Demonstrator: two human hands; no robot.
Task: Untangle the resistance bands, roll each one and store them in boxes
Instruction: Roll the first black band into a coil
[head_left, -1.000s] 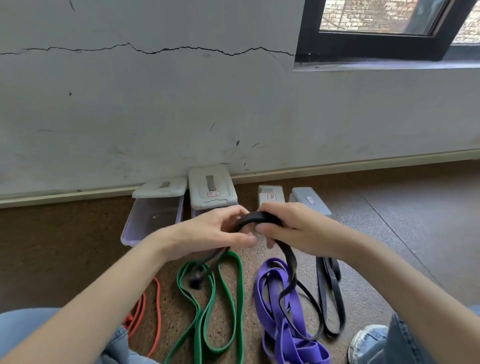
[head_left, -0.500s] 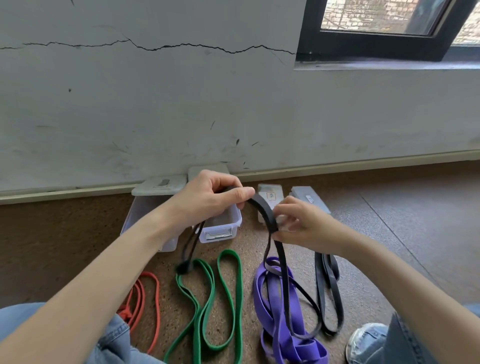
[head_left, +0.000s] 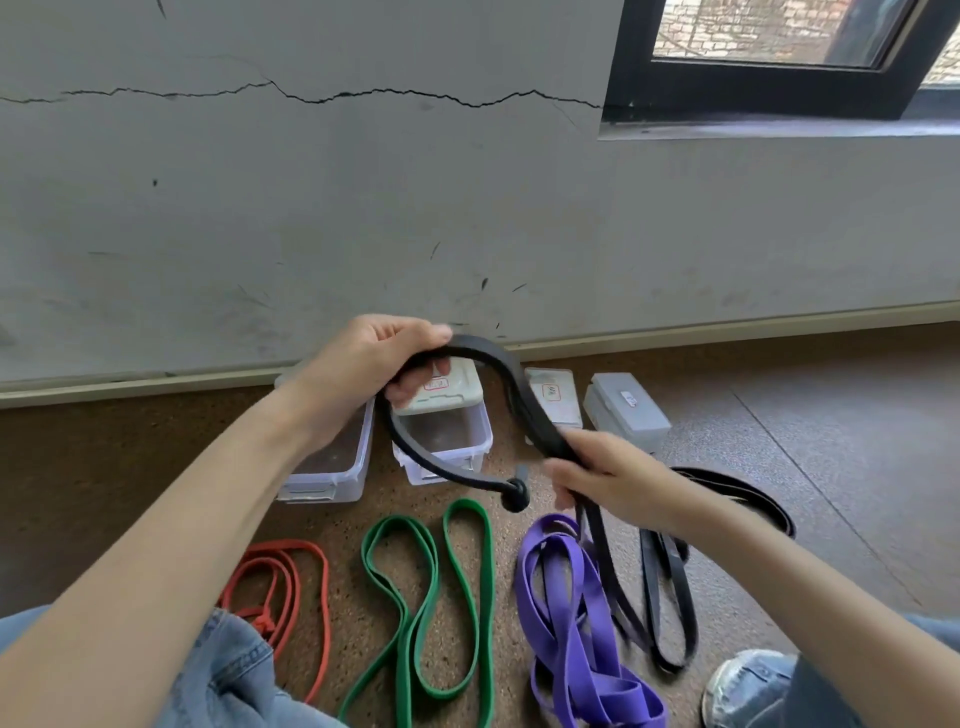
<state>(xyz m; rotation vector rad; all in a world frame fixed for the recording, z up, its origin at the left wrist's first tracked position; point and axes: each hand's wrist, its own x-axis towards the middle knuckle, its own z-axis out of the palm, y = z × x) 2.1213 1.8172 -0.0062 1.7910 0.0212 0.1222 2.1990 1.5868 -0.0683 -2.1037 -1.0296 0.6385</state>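
A black resistance band arches between my two hands above the floor. My left hand grips its upper end, raised near the wall's skirting. My right hand grips the band lower down, and the rest trails to the floor at the right. A knotted black end hangs below my left hand. On the floor lie a red band, a green band and a purple band. Clear plastic boxes stand by the wall.
Several clear boxes with lids line the skirting: one at the left, two closed ones at the right. My jeans-clad knees and a shoe frame the bottom. Brown floor stretches to the right.
My left hand has risen toward the wall with the band's end. My right hand has slid lower along the band, so the black band stretches out in a wider arch.
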